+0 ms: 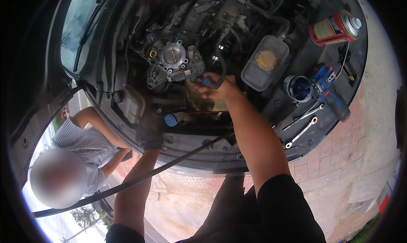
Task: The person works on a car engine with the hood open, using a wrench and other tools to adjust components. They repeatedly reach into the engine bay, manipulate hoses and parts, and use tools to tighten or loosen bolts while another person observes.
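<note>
My right hand (216,92), bare, is over the engine bay with its fingers curled around a black hose connector (213,83) with a blue part. Just above and left of it sits a metal throttle body (173,55) with a round bore and plate. My left hand (149,133), in a dark glove, reaches down at the front left of the bay. Its fingers blur into the shadow, so what they touch cannot be made out. Beside that glove is a blue cap (171,120). Beneath my right hand lies a brownish flat box-like part (196,99), probably a battery top.
A hood prop rod (169,164) crosses before my arms. On the right fender ledge are a red spray can (335,29), a cup of dark liquid (299,89), a blue cordless power tool (326,84) and wrenches (302,133). A coolant tank (265,63) stands nearby. Another person (91,145) leans in at left.
</note>
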`<state>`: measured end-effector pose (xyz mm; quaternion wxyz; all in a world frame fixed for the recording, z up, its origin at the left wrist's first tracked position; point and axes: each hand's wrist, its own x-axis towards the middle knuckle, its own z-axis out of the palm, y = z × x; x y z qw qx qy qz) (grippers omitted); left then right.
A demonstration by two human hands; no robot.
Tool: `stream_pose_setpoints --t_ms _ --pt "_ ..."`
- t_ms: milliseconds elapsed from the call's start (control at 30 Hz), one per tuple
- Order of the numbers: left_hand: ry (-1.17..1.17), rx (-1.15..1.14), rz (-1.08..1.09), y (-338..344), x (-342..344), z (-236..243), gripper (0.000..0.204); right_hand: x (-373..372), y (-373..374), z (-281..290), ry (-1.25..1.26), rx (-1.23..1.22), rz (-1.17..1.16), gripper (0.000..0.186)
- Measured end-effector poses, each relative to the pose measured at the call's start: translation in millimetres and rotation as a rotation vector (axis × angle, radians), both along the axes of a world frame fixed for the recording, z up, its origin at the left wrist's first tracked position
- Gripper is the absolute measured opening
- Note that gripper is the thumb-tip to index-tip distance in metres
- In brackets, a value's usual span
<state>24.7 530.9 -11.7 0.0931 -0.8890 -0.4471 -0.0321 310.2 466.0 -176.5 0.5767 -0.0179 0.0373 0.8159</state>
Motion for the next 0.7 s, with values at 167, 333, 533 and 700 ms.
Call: stream_pose_setpoints --t_ms 167,333,533,700 --pt "0.01 0.002 0.04 -1.7 0.7 1.8 0.026 0.8 0.7 18.8 -0.469 -0.367 -0.158 0.041" --pt "-0.116 -0.041 0.016 0.9 -3.9 -1.2 0.026 18.0 1.0 74.1 -0.548 -0.505 -0.21 0.053" --pt "-0.042 -0.03 0.052 -0.3 -3.5 0.3 0.027 22.8 10.3 73.0 -0.66 -0.397 -0.213 0.064" --pt "-0.048 0.02 -0.035 1.1 -9.5 -2.3 0.03 27.7 7.6 75.6 -0.693 -0.318 -0.069 0.071"
